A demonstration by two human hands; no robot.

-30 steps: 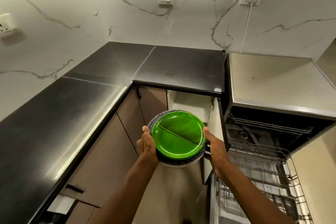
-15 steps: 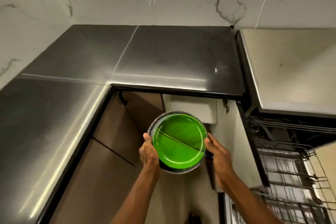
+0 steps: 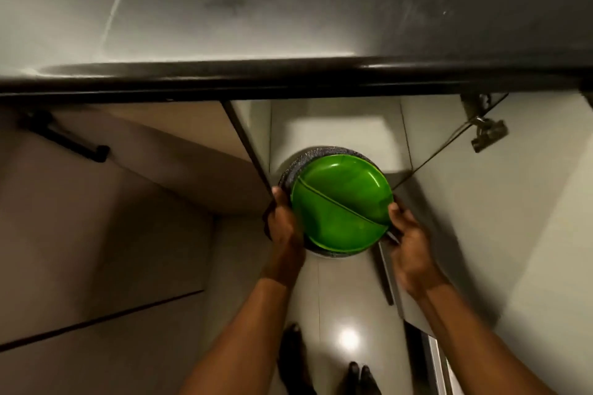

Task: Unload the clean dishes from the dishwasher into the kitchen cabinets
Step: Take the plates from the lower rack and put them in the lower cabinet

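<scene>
A green divided plate (image 3: 340, 202) lies on top of a dark speckled plate (image 3: 296, 162), whose rim shows around it. I hold this stack level with both hands. My left hand (image 3: 282, 221) grips the left rim and my right hand (image 3: 407, 240) grips the right rim. The stack hangs in front of an open lower cabinet (image 3: 337, 128) under the counter edge, with the pale cabinet inside just behind it. The dishwasher is almost out of view, except a metal strip at the bottom right.
The dark counter (image 3: 288, 3) with its black front edge (image 3: 288, 80) crosses the upper frame. A closed cabinet door with a black handle (image 3: 64, 138) is at left. The open cabinet door (image 3: 500, 202) with its hinge (image 3: 484, 135) stands at right. Glossy floor and my feet are below.
The view has tilted down and moved closer to the counter. The plate stack, held in both hands, has come nearer to the open cabinet under the counter; the dishwasher rack has left the view.
</scene>
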